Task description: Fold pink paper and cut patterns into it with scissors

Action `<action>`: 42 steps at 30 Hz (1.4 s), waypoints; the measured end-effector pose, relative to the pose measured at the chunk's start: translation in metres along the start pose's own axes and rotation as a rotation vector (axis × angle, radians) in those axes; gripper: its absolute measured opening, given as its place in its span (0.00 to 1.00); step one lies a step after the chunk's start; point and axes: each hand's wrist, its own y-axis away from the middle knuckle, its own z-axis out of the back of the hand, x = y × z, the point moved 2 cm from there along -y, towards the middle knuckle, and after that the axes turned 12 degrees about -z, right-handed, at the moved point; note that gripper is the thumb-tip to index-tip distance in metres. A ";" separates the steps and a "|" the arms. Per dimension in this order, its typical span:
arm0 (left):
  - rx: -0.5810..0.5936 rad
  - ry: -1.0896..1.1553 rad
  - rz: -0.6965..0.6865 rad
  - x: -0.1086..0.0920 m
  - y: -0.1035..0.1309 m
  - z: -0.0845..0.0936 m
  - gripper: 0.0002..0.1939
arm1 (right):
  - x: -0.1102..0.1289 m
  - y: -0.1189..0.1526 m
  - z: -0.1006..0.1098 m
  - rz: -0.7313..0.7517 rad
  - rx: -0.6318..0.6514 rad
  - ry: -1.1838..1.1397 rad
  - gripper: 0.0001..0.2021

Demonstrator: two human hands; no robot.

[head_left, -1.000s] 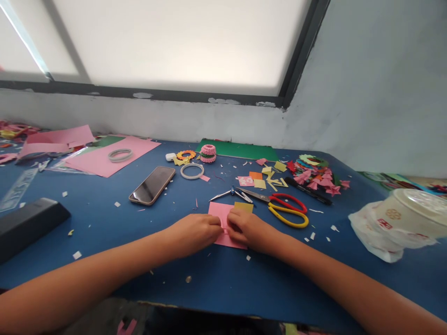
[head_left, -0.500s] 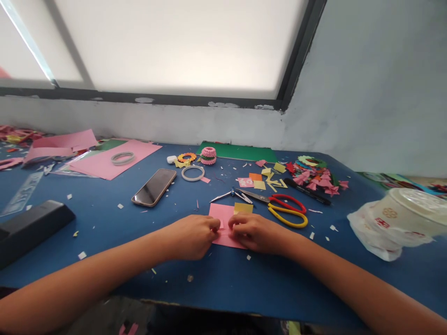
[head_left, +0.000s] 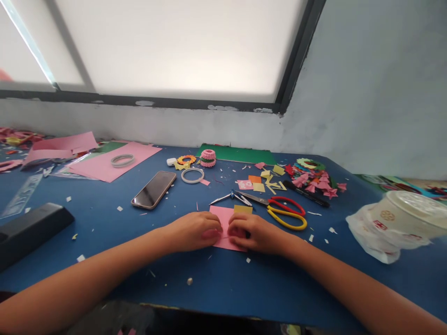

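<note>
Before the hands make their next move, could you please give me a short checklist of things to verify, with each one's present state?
1. Left hand at the pink sheet: ok.
2. Right hand at the same sheet's right side: ok.
3. Scissors clear of both hands: ok, lying beyond the right one.
4. Pink sheet free of other paper: not ok, a yellow square appears to overlap its far right corner.
5. Fingers gripping a separate piece: cannot tell, knuckles hide it.

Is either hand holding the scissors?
No, the scissors lie on the table, while the left hand and right hand are at the pink paper.
</note>
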 end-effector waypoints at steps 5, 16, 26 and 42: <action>0.002 -0.037 0.028 0.001 -0.003 -0.004 0.09 | -0.002 -0.003 -0.003 -0.004 0.000 0.043 0.06; -0.046 0.016 0.078 0.005 0.000 -0.005 0.09 | 0.000 -0.005 -0.005 0.010 0.017 0.070 0.05; -0.060 0.161 0.281 0.016 -0.005 -0.009 0.10 | -0.003 -0.016 -0.011 -0.146 0.016 0.070 0.05; 0.030 0.277 0.244 0.021 -0.003 0.001 0.07 | -0.005 -0.012 0.000 -0.236 0.076 0.050 0.06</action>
